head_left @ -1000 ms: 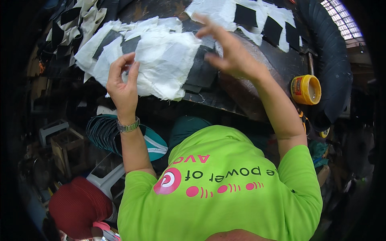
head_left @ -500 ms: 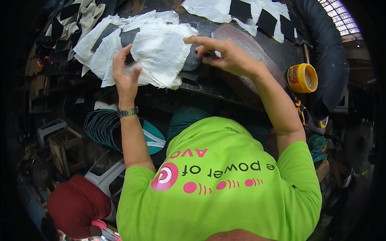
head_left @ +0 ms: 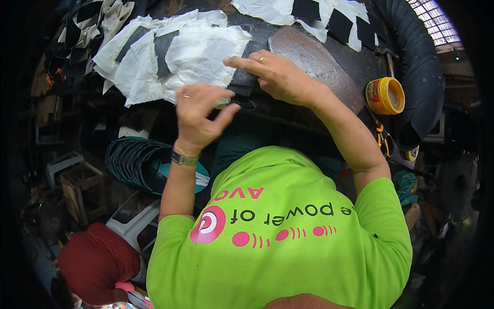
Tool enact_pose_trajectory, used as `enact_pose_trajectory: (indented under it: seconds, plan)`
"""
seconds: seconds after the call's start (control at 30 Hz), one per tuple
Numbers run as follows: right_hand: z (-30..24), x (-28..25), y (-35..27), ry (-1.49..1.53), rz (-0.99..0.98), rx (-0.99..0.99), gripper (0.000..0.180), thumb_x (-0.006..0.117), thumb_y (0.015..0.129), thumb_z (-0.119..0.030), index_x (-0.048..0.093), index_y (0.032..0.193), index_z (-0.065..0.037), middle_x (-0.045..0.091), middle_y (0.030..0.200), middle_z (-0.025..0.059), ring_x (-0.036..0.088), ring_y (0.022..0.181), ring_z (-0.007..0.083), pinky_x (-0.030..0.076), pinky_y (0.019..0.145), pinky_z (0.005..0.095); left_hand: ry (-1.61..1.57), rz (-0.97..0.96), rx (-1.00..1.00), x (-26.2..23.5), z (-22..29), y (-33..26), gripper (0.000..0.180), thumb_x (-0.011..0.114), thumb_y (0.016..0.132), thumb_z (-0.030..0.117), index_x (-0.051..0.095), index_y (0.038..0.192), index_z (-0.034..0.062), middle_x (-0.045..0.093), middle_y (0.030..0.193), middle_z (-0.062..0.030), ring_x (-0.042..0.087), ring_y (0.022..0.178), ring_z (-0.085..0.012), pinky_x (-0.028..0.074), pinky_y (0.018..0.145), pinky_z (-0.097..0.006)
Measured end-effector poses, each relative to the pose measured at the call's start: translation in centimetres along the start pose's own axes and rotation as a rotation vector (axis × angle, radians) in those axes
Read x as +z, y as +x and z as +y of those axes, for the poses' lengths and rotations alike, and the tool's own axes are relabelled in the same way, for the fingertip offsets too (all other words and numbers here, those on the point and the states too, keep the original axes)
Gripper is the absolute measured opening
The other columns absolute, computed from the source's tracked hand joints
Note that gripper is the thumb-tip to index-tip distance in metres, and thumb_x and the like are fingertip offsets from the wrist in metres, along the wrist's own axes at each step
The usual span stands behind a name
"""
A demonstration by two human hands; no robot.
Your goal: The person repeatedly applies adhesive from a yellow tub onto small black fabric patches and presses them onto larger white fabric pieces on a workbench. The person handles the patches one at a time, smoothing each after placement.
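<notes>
White frayed cloth pieces [head_left: 203, 51] overlap on the dark workbench, with dark grey patches [head_left: 163, 51] showing between them. My left hand [head_left: 200, 116] hovers at the bench's near edge, just in front of the cloth, its thumb and fingers apart and slightly blurred. Over the cloth's right border, my right hand [head_left: 280, 77] stretches its index finger to the left; nothing shows in its grasp. Whether that fingertip touches the cloth I cannot tell. Right behind this hand lies a flat brown slab [head_left: 314, 59].
A yellow tub [head_left: 383, 96] stands open at the bench's right, above orange-handled scissors [head_left: 382, 138]. More white cloth with black squares [head_left: 339, 27] lies at the back. Stacked dark curved pieces [head_left: 419, 72] line the right side. Teal-edged pieces [head_left: 136, 162] sit below left.
My left hand has left the cloth's left side and swung right and nearer to me. My right hand has shifted slightly, its index finger reaching further left. The brown slab shows more fully.
</notes>
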State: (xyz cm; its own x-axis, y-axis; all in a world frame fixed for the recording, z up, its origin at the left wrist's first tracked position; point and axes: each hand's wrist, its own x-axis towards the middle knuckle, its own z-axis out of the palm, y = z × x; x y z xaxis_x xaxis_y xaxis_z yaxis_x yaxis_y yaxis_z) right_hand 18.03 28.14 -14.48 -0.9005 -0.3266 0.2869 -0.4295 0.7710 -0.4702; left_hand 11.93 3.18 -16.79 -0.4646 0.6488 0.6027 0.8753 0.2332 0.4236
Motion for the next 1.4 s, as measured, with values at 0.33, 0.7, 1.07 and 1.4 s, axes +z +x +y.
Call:
enact_pose_trajectory:
  seconds: [0.33, 0.7, 1.07, 1.4]
  plan:
    - [2.5, -1.6, 1.5, 0.341, -0.063, 0.131, 0.074, 0.065, 0.082, 0.006, 0.056, 0.148, -0.026, 0.074, 0.09, 0.0139, 0.072, 0.08, 0.0277, 0.057, 0.079, 0.0388, 0.105, -0.04, -0.004, 2.6, 2.4, -0.8, 0.042, 0.085, 0.079, 0.028, 0.074, 0.118, 0.0164, 0.069, 0.112, 0.0029, 0.061, 0.106, -0.0188, 0.036, 0.093, -0.038]
    - [2.1, 0.2, 4.1, 0.3, 0.219, 0.231, 0.072, 0.063, 0.086, 0.007, 0.057, 0.148, -0.028, 0.066, 0.08, 0.0057, 0.063, 0.076, 0.0143, 0.055, 0.079, 0.0313, 0.389, -0.152, -0.094, 3.6, 2.7, 0.1, 0.045, 0.081, 0.082, 0.038, 0.073, 0.121, 0.017, 0.066, 0.118, 0.0026, 0.055, 0.115, -0.0191, 0.032, 0.098, -0.043]
    - [2.9, -3.5, 8.6, 0.211, 0.157, 0.113, 0.062, 0.06, 0.083, 0.002, 0.064, 0.139, -0.024, 0.068, 0.076, 0.0122, 0.066, 0.066, 0.028, 0.054, 0.066, 0.0387, 0.12, 0.017, -0.069, 3.1, 1.8, -0.3, 0.032, 0.081, 0.082, 0.023, 0.076, 0.113, 0.0161, 0.066, 0.115, 0.0009, 0.058, 0.105, -0.0202, 0.036, 0.092, -0.037]
    - [2.3, 1.3, 3.6, -0.233, 0.219, -0.064, 0.079, 0.069, 0.082, -0.004, 0.046, 0.153, -0.028, 0.067, 0.119, 0.0159, 0.069, 0.093, 0.0371, 0.055, 0.084, 0.0439, 0.202, 0.02, -0.116, 3.4, 1.5, 0.7, 0.031, 0.081, 0.081, 0.019, 0.076, 0.112, 0.0179, 0.068, 0.114, 0.004, 0.059, 0.109, -0.0196, 0.038, 0.094, -0.038]
